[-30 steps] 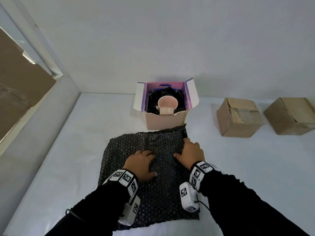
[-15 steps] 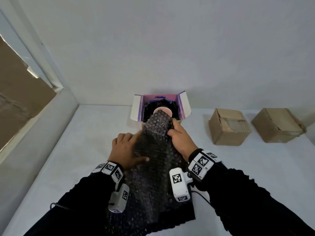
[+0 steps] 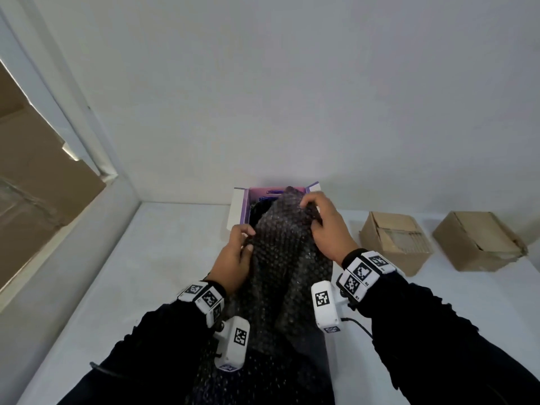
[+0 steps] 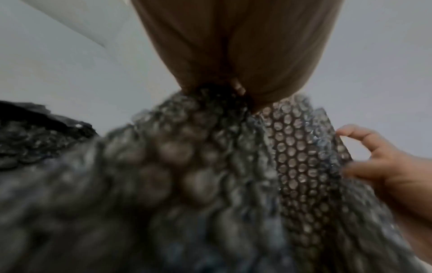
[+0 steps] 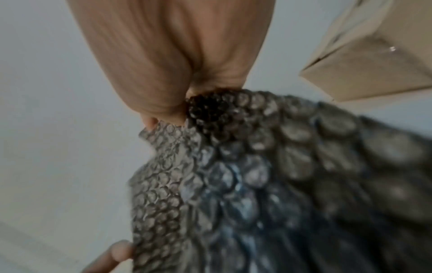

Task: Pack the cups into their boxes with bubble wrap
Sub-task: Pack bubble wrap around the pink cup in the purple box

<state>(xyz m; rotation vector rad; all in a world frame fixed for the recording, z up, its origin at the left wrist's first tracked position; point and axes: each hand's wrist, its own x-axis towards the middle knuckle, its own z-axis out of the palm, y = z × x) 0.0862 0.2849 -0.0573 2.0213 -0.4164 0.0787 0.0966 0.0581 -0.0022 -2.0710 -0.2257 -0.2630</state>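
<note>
Change: bubble wrap (image 3: 287, 247) was flat on table (image 3: 163, 258) 1 s ago, now lifted, far edge up over open box (image 3: 238, 210).
Left hand (image 3: 233, 258): fingers pinch wrap's left edge.
Right hand (image 3: 325, 226): fingers grip far edge.
Cup: hidden behind wrap, can't see it.
Risk: wrap bunches, could snag a flap or tip cup.
Beyond: two brown boxes (image 3: 394, 244), right.
</note>
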